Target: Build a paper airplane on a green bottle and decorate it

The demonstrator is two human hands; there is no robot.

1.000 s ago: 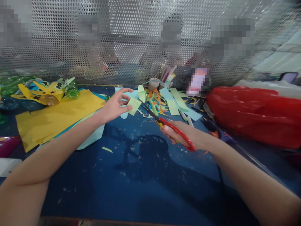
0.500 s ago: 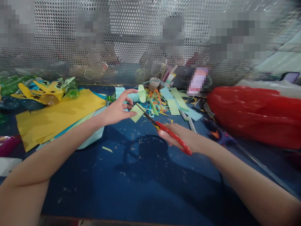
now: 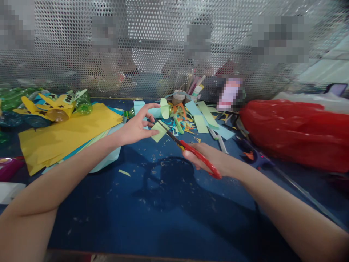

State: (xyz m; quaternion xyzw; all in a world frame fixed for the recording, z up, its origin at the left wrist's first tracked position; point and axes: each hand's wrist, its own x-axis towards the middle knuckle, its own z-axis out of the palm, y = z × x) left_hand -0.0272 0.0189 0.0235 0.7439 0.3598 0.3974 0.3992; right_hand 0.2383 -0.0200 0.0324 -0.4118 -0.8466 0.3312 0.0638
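Observation:
My left hand (image 3: 135, 127) pinches a small light-green paper piece (image 3: 159, 131) above the blue table (image 3: 152, 203), with the other fingers spread. My right hand (image 3: 211, 158) grips red-handled scissors (image 3: 191, 150); their dark blades point up-left and meet the edge of the green piece. Both forearms reach in from the lower corners.
Yellow paper sheets (image 3: 62, 134) and paper-covered bottle planes (image 3: 51, 107) lie at left. A heap of coloured paper scraps (image 3: 196, 118) and a cup of sticks (image 3: 181, 96) sit behind. A red plastic bag (image 3: 294, 133) fills the right. A perforated metal screen (image 3: 163, 47) closes the back.
My left hand lowered the green piece slightly toward the table, and my right hand brought the scissors left and up until the blades reached the paper.

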